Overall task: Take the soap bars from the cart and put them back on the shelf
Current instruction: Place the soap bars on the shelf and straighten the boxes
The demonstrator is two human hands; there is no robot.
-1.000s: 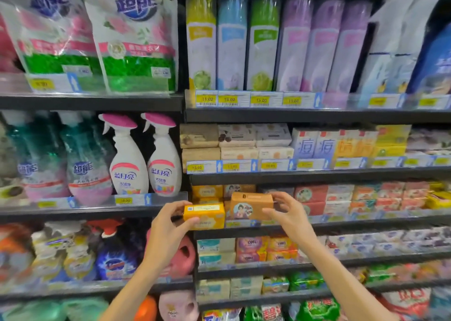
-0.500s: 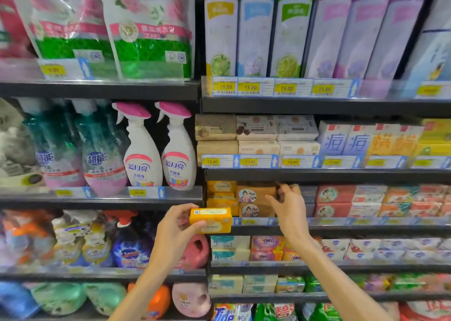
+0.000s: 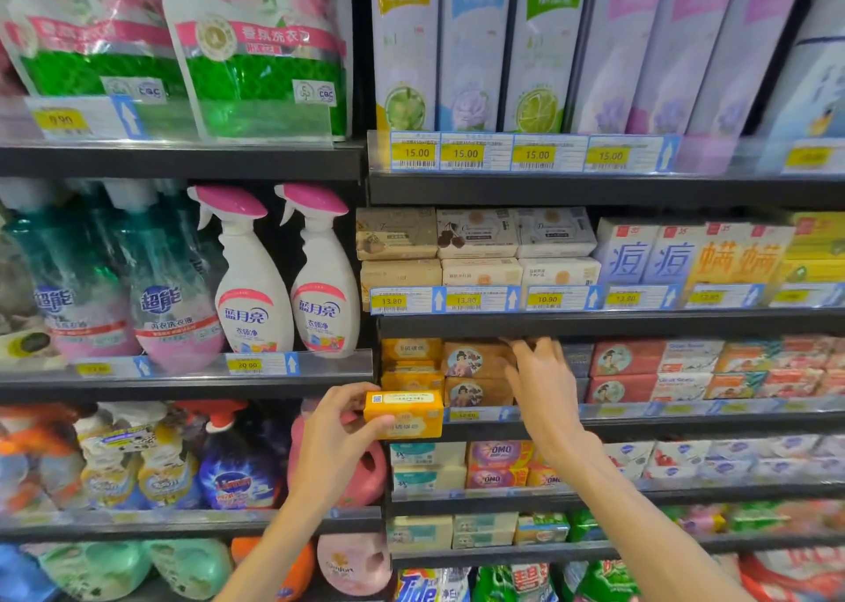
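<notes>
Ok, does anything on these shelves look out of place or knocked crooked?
Nothing stands out. The brown soap boxes sit stacked square under the right hand, beside the yellow stack. The yellow soap box in the left hand is not shelved yet.

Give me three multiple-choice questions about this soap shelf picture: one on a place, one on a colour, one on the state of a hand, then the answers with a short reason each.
1. Where is the yellow soap bar?
A. In the left hand, in front of the shelf edge
B. Lying on the top shelf
C. In a cart

2. What colour are the caps of the two white spray bottles?
A. Green
B. Pink
C. Black

3. What is the right hand doing?
A. Gripping a spray bottle
B. Hanging idle, away from the shelf
C. Reaching in at the brown soap boxes with nearly straight fingers

Answers:
1 A, thumb and fingers pinch the bar just below the yellow stack.
2 B, both trigger tops are pink.
3 C, the fingers extend to the top brown box, with no grip visible.
</notes>
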